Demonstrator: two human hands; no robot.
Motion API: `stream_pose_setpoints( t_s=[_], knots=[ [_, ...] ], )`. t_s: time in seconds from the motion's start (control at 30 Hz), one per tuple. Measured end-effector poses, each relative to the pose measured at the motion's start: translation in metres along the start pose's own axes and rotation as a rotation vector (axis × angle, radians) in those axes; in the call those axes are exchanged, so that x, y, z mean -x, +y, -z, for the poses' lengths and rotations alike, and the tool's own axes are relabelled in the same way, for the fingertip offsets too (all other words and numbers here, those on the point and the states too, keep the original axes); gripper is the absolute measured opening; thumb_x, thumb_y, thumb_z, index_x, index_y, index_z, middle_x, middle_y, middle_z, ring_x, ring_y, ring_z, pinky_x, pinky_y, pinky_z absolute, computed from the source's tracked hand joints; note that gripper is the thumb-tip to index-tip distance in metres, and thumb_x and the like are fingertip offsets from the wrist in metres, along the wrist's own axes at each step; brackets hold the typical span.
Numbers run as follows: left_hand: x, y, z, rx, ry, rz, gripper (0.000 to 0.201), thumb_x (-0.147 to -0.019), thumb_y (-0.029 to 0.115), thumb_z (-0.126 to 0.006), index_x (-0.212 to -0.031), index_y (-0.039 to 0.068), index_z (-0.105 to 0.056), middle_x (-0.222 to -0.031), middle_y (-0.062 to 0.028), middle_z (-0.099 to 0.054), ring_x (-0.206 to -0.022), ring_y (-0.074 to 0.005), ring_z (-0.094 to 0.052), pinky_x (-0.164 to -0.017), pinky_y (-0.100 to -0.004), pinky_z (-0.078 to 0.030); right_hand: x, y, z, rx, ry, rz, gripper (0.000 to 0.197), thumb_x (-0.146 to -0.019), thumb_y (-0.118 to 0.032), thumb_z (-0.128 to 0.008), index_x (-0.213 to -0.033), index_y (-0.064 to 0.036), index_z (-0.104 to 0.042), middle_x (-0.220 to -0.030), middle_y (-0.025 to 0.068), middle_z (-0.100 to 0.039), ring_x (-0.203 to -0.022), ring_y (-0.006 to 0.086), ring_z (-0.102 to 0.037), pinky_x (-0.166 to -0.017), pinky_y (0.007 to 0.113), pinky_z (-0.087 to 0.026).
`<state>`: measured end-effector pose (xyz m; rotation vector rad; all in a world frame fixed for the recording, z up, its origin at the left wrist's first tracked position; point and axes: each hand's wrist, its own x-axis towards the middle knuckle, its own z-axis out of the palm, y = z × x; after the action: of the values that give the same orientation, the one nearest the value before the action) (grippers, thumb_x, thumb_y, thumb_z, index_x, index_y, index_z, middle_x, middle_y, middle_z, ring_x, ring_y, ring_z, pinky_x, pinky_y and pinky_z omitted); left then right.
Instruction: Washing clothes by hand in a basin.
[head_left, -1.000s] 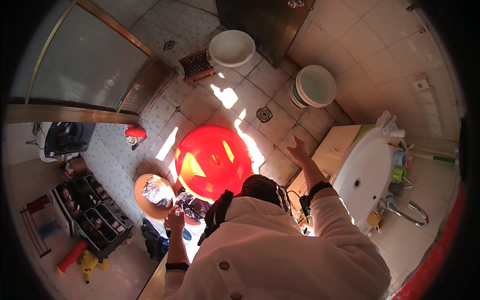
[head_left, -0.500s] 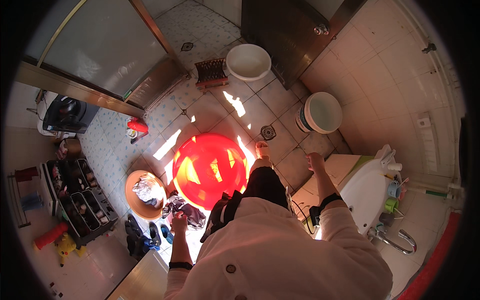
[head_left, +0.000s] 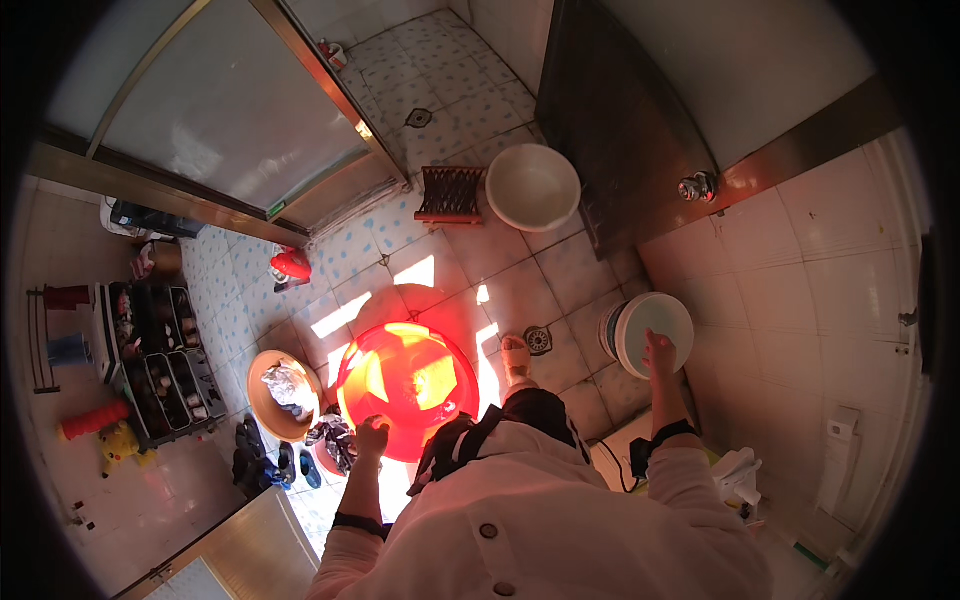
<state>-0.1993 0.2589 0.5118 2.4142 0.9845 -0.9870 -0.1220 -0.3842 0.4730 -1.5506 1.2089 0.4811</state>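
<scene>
My left hand hangs over the near edge of a large red basin, its fingers curled in with nothing seen in them. In front of the white bucket is my right hand, fingers loosely bent and apart, holding nothing. Whether it touches the bucket's rim I cannot tell. Bright sunlight falls across the red basin. Left of it stands an orange-brown basin with pale cloth inside, and dark crumpled clothing lies beside that. My sandalled foot is on the tiles.
A white basin and a dark slatted rack stand ahead, near an open dark door. A floor drain lies before my foot. Shoes and a storage rack are at left, below a sliding glass door.
My right hand has moved from above the board by the washbasin to in front of the white bucket. My view has shifted; the washbasin and tap have left it. My left hand is now at the red basin's edge.
</scene>
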Motion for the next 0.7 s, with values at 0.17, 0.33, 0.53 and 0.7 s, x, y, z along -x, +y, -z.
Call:
stream_pose_setpoints(
  t_s=[0.17, 0.33, 0.53, 0.7],
  knots=[
    [0.02, 0.101, 0.018, -0.038, 0.016, 0.007, 0.041, -0.074, 0.033, -0.059, -0.114, 0.024, -0.056, -0.124, -0.0103, -0.048, -0.121, -0.0344, -0.035, -0.098, -0.0573, -0.021, -0.022, -0.061, 0.02, -0.087, 0.294, 0.27, 0.045, -0.08, -0.037, -0.061, -0.114, -0.0109, -0.049, -0.093, 0.0008, -0.052, -0.08, 0.012, -0.049, -0.061, 0.033, -0.046],
    [-0.037, 0.104, 0.013, 0.013, -0.072, 0.026, 0.04, -0.076, 0.036, -0.06, -0.114, 0.025, -0.056, -0.126, -0.0084, -0.048, -0.123, -0.0331, -0.034, -0.099, -0.0574, -0.021, -0.063, -0.107, 0.014, -0.071, 0.323, 0.314, 0.04, -0.08, -0.037, -0.059, -0.11, -0.012, -0.052, -0.084, -0.0007, -0.052, -0.075, 0.0108, -0.049, -0.058, 0.032, -0.046],
    [-0.105, 0.212, 0.041, -0.132, -0.204, -0.068, 0.04, -0.077, 0.038, -0.058, -0.115, 0.027, -0.055, -0.126, -0.0056, -0.05, -0.12, -0.0368, -0.037, -0.097, -0.0613, -0.019, -0.067, -0.118, 0.013, 0.389, 0.372, 0.606, 0.029, -0.08, -0.036, -0.055, -0.083, -0.0064, -0.057, -0.065, -0.0001, -0.059, -0.054, 0.013, -0.054, -0.046, 0.034, -0.046],
    [-0.187, 0.347, 0.107, -0.382, -0.153, -0.336, 0.039, -0.076, 0.037, -0.058, -0.114, 0.026, -0.057, -0.119, -0.0035, -0.056, -0.118, -0.0353, -0.041, -0.092, -0.0573, -0.03, -0.024, -0.103, -0.008, 0.48, 0.45, 0.443, 0.053, -0.078, -0.029, -0.064, -0.122, -0.0093, -0.044, -0.11, 0.0153, -0.053, -0.096, 0.0252, -0.054, -0.058, 0.034, -0.05]
  ],
)
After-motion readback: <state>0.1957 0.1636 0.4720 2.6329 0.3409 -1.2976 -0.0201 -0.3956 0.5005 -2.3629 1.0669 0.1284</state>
